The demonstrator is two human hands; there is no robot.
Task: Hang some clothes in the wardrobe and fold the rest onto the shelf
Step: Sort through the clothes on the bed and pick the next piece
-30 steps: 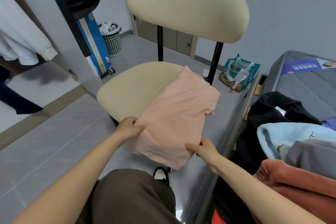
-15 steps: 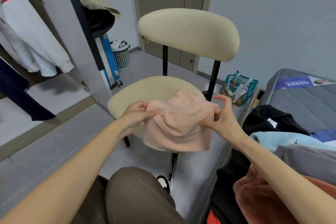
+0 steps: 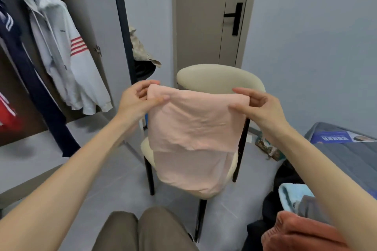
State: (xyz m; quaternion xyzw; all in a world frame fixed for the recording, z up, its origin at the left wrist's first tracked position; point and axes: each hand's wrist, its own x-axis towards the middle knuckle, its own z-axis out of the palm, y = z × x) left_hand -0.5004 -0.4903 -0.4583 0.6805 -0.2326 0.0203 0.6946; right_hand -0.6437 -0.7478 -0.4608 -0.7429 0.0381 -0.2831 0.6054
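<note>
Pinching pink shirt (image 3: pixel 193 128) at top corners: left hand (image 3: pixel 135 102) and right hand (image 3: pixel 258 108), fingers curled on fabric. Shirt hangs folded below fingers, before chair (image 3: pixel 220 79). Wardrobe (image 3: pixel 51 57) left of left-hand fingers.

We cannot see most of the chair (image 3: pixel 220 79): the pink garment (image 3: pixel 193 124) hangs in front of its seat and part of its backrest. The fingers (image 3: pixel 142 89) of the left hand (image 3: pixel 136 102) partly vanish behind the cloth's top edge, as do those of the right hand (image 3: pixel 259 108). In the wardrobe (image 3: pixel 12 87), the navy garment (image 3: pixel 30 79) and the red one (image 3: pixel 6 112) are cut off by the left edge, and all is blurred there. The clothes pile (image 3: pixel 302 228) runs off the bottom right corner. Print on the blue sheet (image 3: pixel 336 138) on the bed (image 3: pixel 350 159) is too small for us to read. The bag (image 3: pixel 269 149) behind the right forearm is half hidden.
</note>
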